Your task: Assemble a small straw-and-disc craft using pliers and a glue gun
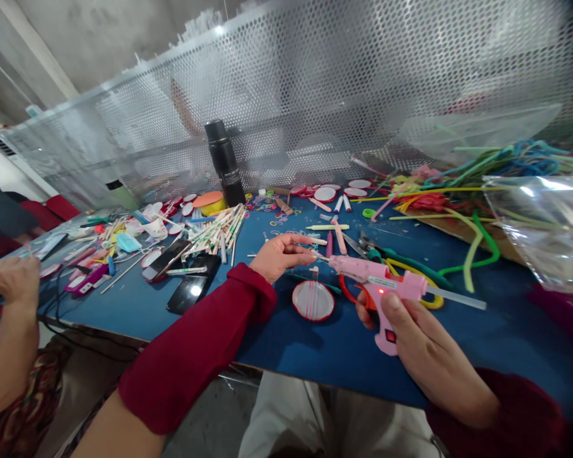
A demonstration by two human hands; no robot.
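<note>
"Maroon left sleeve (195,343) nearest us. And the fingers?"

"Right hand (424,343) wraps the grip of the pink glue gun (367,272); the left hand's (277,256) thumb and forefinger nearly meet by its nozzle (323,256), holding what, if anything, I can't tell."

"How would that gun handle?"

"Light, stiff, I'd judge, likely hot-tipped: keep to the grip. It points left, to the right of the round lid (298,300); that sleeve slants in from the near left."
</note>
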